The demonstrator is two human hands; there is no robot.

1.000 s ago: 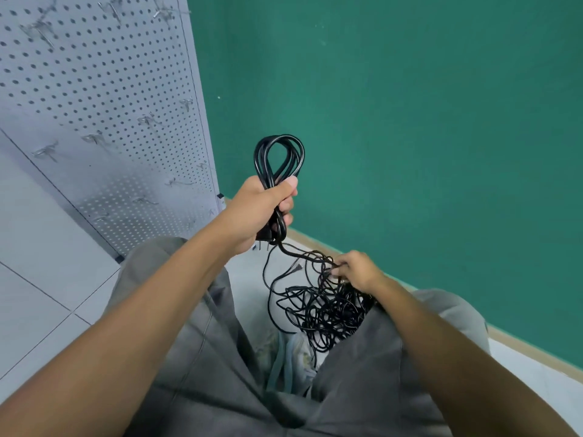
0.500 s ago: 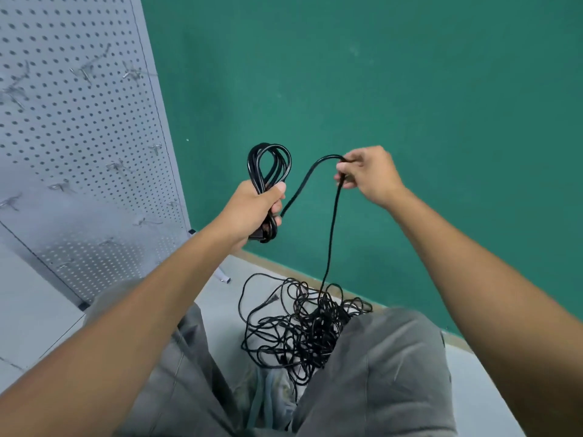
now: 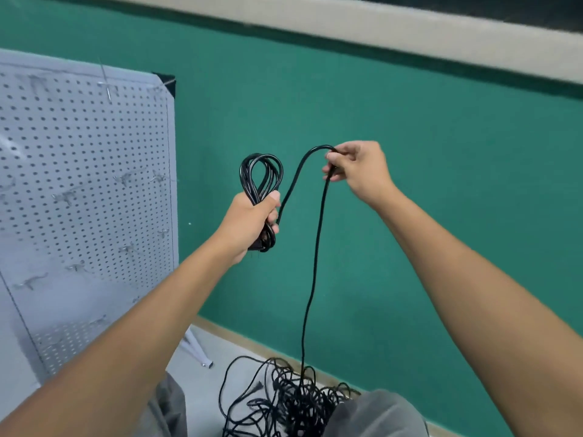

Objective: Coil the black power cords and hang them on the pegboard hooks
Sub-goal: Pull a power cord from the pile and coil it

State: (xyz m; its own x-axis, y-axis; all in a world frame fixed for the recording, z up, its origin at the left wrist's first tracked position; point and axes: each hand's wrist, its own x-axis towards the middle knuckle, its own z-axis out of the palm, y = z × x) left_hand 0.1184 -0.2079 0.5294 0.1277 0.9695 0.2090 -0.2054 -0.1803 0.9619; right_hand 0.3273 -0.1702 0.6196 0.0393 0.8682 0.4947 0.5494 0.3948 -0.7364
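Hands at work on a black power cord [image 3: 310, 279] in front of a green wall [image 3: 410, 152]: the person's left hand [image 3: 250, 220] is clenched around a bundle of finished loops [image 3: 261, 176], which stand up above the fist, while more cord bulges out below it. From that fist the cord arcs up and across to the right hand [image 3: 358, 171], which pinches it between thumb and fingertips at the top of the arc, held slightly higher than the left. Below the right hand the cord drops in a long, nearly straight line to a tangled pile of black cords [image 3: 293, 402] lying on the floor [image 3: 208, 383] by the baseboard, between the person's grey-trousered knees [image 3: 375, 414]. To the left stands a grey pegboard [image 3: 79, 184], its metal hooks [image 3: 64, 197] scattered over the holes, none of them visibly carrying any cord.
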